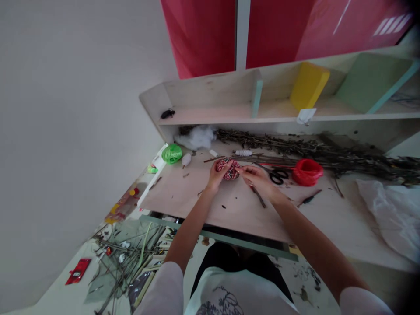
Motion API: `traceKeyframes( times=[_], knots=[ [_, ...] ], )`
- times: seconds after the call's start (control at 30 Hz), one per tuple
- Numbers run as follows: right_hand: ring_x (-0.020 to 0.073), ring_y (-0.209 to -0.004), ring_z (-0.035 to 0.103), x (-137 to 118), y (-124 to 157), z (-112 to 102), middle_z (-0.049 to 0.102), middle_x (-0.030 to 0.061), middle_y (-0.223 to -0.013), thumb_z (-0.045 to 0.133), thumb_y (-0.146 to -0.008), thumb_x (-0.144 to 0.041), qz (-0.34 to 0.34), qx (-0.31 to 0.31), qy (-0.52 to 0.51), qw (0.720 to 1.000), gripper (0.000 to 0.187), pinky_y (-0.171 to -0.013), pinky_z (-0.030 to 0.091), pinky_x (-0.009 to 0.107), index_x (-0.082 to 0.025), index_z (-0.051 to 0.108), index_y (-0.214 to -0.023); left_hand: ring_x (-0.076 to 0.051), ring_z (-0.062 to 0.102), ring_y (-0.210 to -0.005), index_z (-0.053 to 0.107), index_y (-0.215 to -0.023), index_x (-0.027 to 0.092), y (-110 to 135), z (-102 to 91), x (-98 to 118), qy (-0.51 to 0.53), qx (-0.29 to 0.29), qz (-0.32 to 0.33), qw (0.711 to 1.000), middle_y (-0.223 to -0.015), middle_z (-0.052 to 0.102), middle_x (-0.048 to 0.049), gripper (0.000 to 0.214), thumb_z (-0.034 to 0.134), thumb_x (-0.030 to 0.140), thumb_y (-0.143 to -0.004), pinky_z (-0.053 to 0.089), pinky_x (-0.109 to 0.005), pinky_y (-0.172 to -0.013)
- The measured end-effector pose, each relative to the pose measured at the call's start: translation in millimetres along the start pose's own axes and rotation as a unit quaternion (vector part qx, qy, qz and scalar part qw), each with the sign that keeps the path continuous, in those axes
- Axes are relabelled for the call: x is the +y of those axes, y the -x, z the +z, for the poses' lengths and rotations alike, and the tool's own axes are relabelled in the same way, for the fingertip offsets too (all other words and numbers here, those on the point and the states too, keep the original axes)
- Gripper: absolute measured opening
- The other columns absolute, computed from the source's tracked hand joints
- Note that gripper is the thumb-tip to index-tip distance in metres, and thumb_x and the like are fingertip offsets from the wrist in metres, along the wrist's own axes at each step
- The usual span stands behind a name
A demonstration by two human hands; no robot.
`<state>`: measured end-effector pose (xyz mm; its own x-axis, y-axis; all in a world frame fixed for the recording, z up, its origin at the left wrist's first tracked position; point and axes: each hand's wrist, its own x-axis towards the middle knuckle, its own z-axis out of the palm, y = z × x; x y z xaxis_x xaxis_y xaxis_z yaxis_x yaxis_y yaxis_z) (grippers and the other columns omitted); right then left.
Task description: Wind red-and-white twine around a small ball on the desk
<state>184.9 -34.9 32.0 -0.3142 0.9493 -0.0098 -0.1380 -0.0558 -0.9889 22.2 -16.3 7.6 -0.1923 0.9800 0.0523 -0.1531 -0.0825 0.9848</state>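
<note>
Partly hidden, a ball of red-and-white twine (230, 169) sat above a pale plywood board (183, 199), held by the left hand (215, 176), whose fingers wrapped its near side. The right hand (252, 180) closed to a narrow pinch at the ball's edge; anything between those fingertips was too fine to make out. Just beyond lay black-handled scissors (278, 176), their blades half-covered, beside a crumpled bundle of red plastic twine (307, 172). A slim dark tool (258, 196) lay beneath the right wrist.
</note>
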Motion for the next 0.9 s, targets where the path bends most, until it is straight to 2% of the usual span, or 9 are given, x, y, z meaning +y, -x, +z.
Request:
traceKeyframes(
  times=[0.2,0.3,0.47,0.57,0.63,0.73,0.9],
  knots=[
    [0.0054,-0.043,0.018,1.0,-4.7,-11.2,0.028,-0.0083,-0.050,0.078,-0.061,-0.048,0.013,-0.011,-0.114,0.993,0.037,-0.040,0.011,0.024,-0.020,0.055,-0.067,-0.021,0.062,-0.099,0.065,-0.100,0.018,4.1,1.3,2.7,-0.004,-0.073,-0.011,0.997,-0.100,0.069,-0.0059,0.050,0.081,0.044,-0.061,0.045,-0.034,-0.094],
    [0.0054,-0.044,0.018,-1.2,-5.8,-12.5,0.026,-0.0085,-0.052,0.078,-0.061,-0.045,0.016,0.002,-0.132,0.991,0.035,-0.039,0.011,0.024,-0.021,0.054,-0.069,-0.021,0.062,-0.099,0.066,-0.100,0.018,5.8,0.6,3.9,0.008,-0.105,-0.029,0.994,-0.101,0.069,-0.0059,0.050,0.080,0.046,-0.062,0.045,-0.035,-0.094],
    [0.0071,-0.044,0.013,-7.5,-5.6,-16.8,0.023,-0.0084,-0.054,0.073,-0.065,-0.042,0.035,0.015,-0.160,0.986,0.029,-0.040,0.011,0.025,-0.023,0.060,-0.083,-0.022,0.063,-0.097,0.067,-0.100,0.017,8.2,-1.3,6.2,-0.016,-0.169,-0.035,0.985,-0.101,0.070,-0.0074,0.048,0.080,0.044,-0.063,0.045,-0.035,-0.092],
    [0.0077,-0.045,0.016,-7.6,-6.8,-22.4,0.025,-0.0075,-0.056,0.073,-0.064,-0.042,0.038,0.022,-0.196,0.980,0.029,-0.040,0.014,0.025,-0.024,0.058,-0.081,-0.021,0.063,-0.097,0.068,-0.103,0.018,8.5,-3.1,7.2,-0.009,-0.198,-0.048,0.979,-0.102,0.070,-0.0074,0.048,0.080,0.044,-0.064,0.046,-0.035,-0.092],
    [0.0079,-0.045,0.017,-5.2,-8.3,-25.0,0.025,-0.0075,-0.055,0.074,-0.062,-0.043,0.038,0.037,-0.192,0.980,0.031,-0.039,0.014,0.025,-0.024,0.058,-0.081,-0.021,0.063,-0.097,0.068,-0.104,0.018,9.0,-4.1,8.1,0.002,-0.223,-0.061,0.973,-0.103,0.070,-0.0075,0.049,0.080,0.043,-0.064,0.045,-0.035,-0.092],
    [0.0074,-0.043,0.014,0.4,-10.4,-25.5,0.025,-0.0083,-0.053,0.076,-0.059,-0.044,0.041,0.072,-0.133,0.988,0.034,-0.039,0.010,0.026,-0.023,0.058,-0.079,-0.021,0.064,-0.098,0.068,-0.106,0.018,10.9,-4.6,9.2,0.017,-0.260,-0.081,0.962,-0.106,0.070,-0.0079,0.050,0.081,0.041,-0.064,0.045,-0.034,-0.093],
    [0.0063,-0.042,0.023,9.0,-12.9,-23.0,0.032,-0.0083,-0.050,0.077,-0.055,-0.046,0.031,0.115,-0.077,0.990,0.036,-0.039,0.014,0.024,-0.021,0.056,-0.070,-0.021,0.065,-0.094,0.069,-0.103,0.017,12.1,-3.7,7.1,0.069,-0.259,-0.127,0.955,-0.102,0.071,-0.0081,0.051,0.083,0.043,-0.061,0.047,-0.034,-0.090]
  ],
)
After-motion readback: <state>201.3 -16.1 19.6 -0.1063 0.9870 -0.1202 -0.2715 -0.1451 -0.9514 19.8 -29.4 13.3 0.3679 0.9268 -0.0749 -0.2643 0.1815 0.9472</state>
